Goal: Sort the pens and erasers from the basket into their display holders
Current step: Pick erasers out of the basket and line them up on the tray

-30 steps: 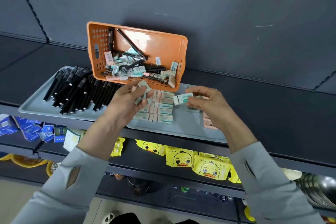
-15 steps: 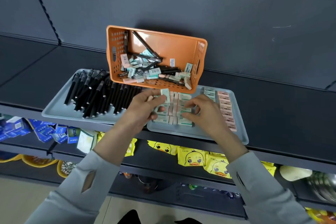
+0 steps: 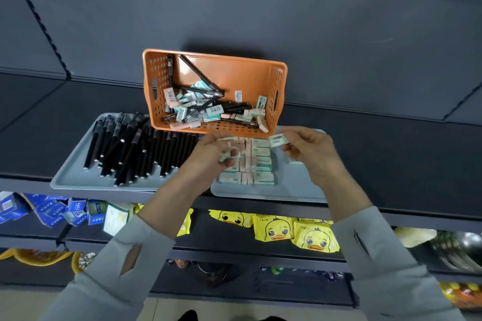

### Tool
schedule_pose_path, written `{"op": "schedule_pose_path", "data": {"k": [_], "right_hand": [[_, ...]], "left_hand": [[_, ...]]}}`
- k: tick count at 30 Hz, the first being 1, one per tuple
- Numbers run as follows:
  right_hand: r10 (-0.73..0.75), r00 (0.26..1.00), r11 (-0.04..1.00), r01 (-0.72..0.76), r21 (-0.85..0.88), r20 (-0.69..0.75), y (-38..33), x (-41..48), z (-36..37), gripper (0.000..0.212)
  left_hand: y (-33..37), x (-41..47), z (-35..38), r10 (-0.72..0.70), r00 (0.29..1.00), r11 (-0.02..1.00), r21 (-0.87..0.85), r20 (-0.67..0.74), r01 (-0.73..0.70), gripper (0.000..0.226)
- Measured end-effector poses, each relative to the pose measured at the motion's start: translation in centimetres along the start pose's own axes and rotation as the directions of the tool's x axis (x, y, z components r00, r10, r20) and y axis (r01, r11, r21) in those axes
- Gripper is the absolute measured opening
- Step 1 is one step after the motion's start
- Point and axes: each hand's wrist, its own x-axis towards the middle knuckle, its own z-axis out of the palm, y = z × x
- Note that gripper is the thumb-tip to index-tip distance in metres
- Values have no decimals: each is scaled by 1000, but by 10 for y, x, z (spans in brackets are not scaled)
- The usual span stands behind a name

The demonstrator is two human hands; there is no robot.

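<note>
Erasers [image 3: 262, 177] are lying rowed on the tray [image 3: 294, 186]. Left hand [image 3: 208, 156] and right hand [image 3: 313, 156] are each pinching one for alignment.

**Yellow duck packets** [image 3: 276, 233], lower shelf [image 3: 206, 229]: small dark lettering at the top left corner, apparently "CKOK", seen on two neighbouring packets.
**Erasers** [image 3: 214, 112] in the orange basket [image 3: 234, 70]: white barcode stickers [image 3: 170, 95]; bars visible, digits too small to read.
**Eraser** [image 3: 279, 139] pinched by the right hand [image 3: 310, 154]: dark print on its sleeve, blurred.
**Blue boxes** [image 3: 75, 212], lower shelf at left: white print, illegible.
**Pen** [image 3: 169, 117] in the basket: pale lettering along the barrel, illegible.
</note>
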Motion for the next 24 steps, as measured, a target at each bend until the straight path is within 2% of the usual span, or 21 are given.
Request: {"op": "schedule_pose_path", "data": {"k": [2,4,7,10,12,17,19,21,24], "right_hand": [[-17,997,998,12,-64,-73,-5,2,-22,16],[-63,995,970,42,-240,-82,-9,2,-44,18],[-84,995,853,96,-514,46,-8,-1,-59,19],[-88,985,692,166,-703,146,1,-2,-50,18],[-132,977,640,212,-738,166,9,-1,-42,17],[-157,959,627,280,-727,234,26,-7,-34,18],[-165,956,590,294,-752,244,25,-7,-38,21],[-151,962,554,273,-786,228,22,-6,-45,24],[-190,957,448,284,-848,220,23,-4,-52,19]], "left_hand": [[-1,4,-2,8,1000,999,-39,20,-7,31],[-4,8,-2,25,999,999,-41,36,-24,35],[-9,12,5,43,996,998,-41,74,-40,38],[-11,12,15,30,992,998,-62,122,-22,38],[-11,10,21,20,991,998,-62,132,-12,31],[-13,12,26,19,993,999,23,116,-22,30],[-11,13,28,-37,994,999,-23,106,40,31],[-9,13,29,-95,988,989,-101,123,108,23],[-7,11,30,-100,978,979,-157,183,130,23]]}}
